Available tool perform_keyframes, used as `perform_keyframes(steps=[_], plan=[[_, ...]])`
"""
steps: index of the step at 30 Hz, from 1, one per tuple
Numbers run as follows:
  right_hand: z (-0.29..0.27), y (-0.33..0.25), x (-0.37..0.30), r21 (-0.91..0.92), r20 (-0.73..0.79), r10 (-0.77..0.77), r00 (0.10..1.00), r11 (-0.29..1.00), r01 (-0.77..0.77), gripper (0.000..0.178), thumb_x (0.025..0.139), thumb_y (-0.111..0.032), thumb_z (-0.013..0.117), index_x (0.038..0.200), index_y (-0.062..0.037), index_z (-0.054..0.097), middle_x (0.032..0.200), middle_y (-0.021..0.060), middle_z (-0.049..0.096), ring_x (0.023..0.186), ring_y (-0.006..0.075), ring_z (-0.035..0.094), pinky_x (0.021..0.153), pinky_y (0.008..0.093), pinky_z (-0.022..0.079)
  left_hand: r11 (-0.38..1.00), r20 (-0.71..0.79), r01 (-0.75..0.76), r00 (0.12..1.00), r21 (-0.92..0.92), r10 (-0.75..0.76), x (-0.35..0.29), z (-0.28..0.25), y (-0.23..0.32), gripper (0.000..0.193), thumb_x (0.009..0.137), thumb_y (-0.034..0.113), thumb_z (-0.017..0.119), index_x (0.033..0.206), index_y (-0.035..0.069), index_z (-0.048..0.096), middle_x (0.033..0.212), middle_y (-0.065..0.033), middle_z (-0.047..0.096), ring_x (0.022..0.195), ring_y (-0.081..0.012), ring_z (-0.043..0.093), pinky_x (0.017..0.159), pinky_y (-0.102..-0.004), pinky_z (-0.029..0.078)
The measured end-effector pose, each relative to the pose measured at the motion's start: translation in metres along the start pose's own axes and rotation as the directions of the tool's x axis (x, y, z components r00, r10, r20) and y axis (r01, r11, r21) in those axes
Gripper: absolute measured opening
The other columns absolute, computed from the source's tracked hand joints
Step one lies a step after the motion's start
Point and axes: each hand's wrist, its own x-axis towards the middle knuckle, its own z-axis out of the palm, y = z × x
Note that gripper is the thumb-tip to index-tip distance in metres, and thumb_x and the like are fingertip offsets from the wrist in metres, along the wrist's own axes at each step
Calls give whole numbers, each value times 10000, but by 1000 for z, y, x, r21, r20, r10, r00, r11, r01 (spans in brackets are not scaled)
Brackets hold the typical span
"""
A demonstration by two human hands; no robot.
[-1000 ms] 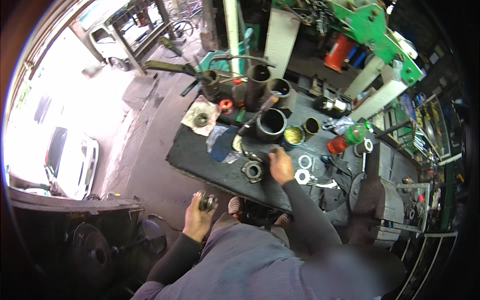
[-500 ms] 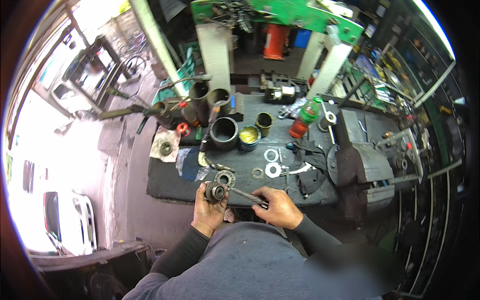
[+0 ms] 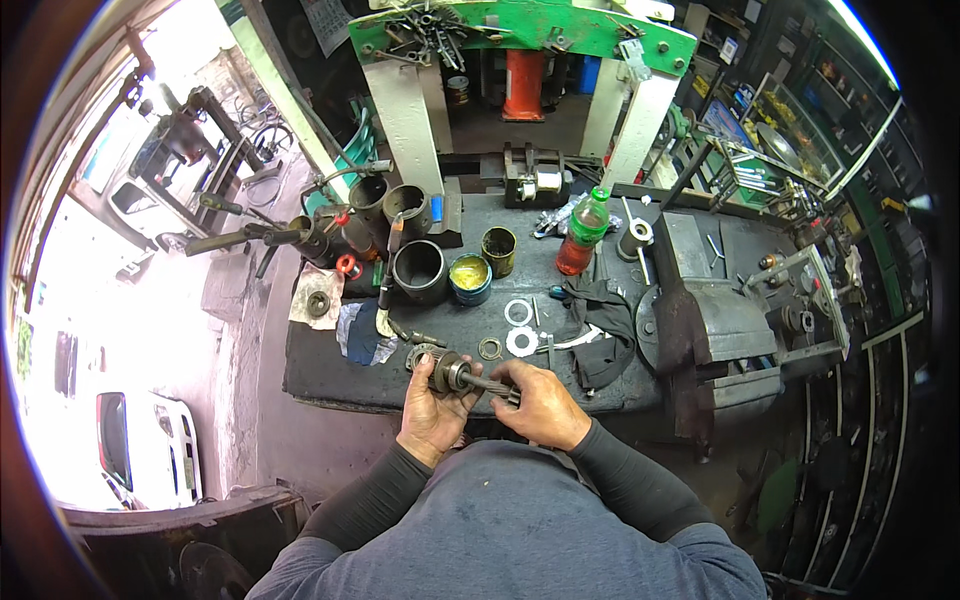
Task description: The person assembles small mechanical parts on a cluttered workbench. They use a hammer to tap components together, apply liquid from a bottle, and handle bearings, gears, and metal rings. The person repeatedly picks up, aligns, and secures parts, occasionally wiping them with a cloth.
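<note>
My left hand (image 3: 428,422) is closed around a toothed steel gear (image 3: 445,368) with a bright bearing-like collar. In my right hand (image 3: 546,405) is a dark splined shaft (image 3: 486,383), pointing left; its tip meets the collar's middle, though how far it sits inside I cannot tell. Both hands are over the bench's near edge. Just behind my left hand lies a metal ring (image 3: 416,354), partly hidden. A small ring (image 3: 490,348) and two pale washers, one plain (image 3: 519,313) and one notched (image 3: 521,342), lie beyond the shaft.
On the dark bench (image 3: 350,387) stand a wide black cylinder (image 3: 420,270), a tin of yellow grease (image 3: 470,275) and a bottle of red liquid (image 3: 582,240). A hammer-like tool (image 3: 386,310) leans there. Dark cloth (image 3: 605,340) lies right, before a bulky metal vise (image 3: 720,325).
The shaft and gear have come together; before, the shaft's tip was beside the gear. My left hand has turned the gear's collar toward the shaft. The view has shifted slightly.
</note>
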Motion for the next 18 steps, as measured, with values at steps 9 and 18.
perform_keyframes(steps=[9, 18], plan=[[2, 10, 5, 90, 53, 86, 995, 992, -90, 576, 898, -71, 841, 1376, 33, 537, 1209, 244, 695, 1155, 388, 714, 1004, 454, 579, 992, 9, -99, 995, 73, 98, 5, 1, -16, 282, 1086, 334, 721, 1252, 114, 662, 1203, -77, 722, 1203, -308, 718, 1046, -474, 613], [-8, 52, 23, 271, 219, 97, 971, 950, -156, 849, 895, -172, 913, 1564, 11, 424, 1374, 241, 643, 1160, 327, 712, 998, 436, 591, 975, 22, -135, 991, 175, 133, 18, 18, -23, 233, 1076, 265, 743, 1241, 127, 653, 1204, -60, 717, 1146, -256, 725, 995, -475, 635]])
